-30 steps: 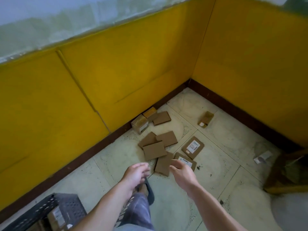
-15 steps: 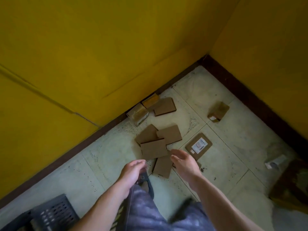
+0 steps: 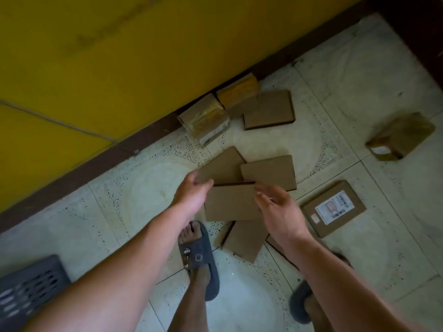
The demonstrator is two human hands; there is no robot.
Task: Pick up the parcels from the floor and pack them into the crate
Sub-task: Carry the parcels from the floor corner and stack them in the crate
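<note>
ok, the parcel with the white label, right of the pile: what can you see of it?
The labelled parcel is a flat brown cardboard box, closed, with a white printed label on top, text too blurred to read, and a small pale sticker near one corner. It lies flat on the tiled floor, skewed to the tile lines. The right hand hovers beside it, not holding it.

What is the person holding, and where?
Nothing surely: left hand touches the left corner of the top flat parcel, grip unclear; right hand hovers open by its right end.
</note>
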